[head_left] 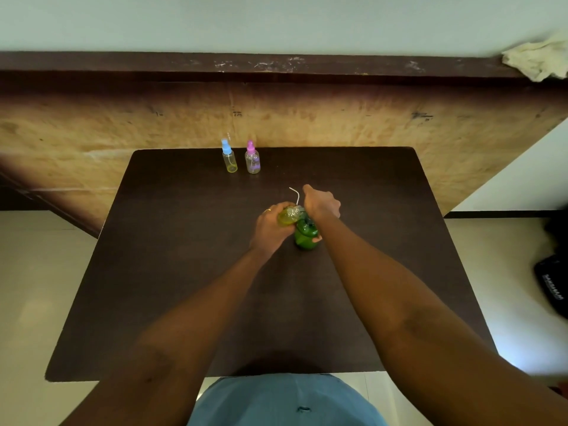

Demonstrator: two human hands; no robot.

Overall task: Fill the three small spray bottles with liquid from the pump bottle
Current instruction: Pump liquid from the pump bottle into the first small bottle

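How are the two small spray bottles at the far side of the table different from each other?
The blue-capped bottle stands to the left; the pink-capped bottle stands to its right. The blue-capped bottle has a yellowish tint at its base, while the pink-capped bottle shows purple there. The pink-capped bottle looks slightly wider. Both are clear, upright, capped, close together but apart, and untouched by either hand.

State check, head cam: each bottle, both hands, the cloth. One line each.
blue-capped spray bottle: upright at table's far edge, cap on.
pink-capped spray bottle: upright beside it, cap on.
yellow spray bottle: tilted in the left hand, sprayer off.
green pump bottle: upright on the table, under the right hand.
dip tube: sticking up beside the right hand.
cloth: crumpled on the ledge.
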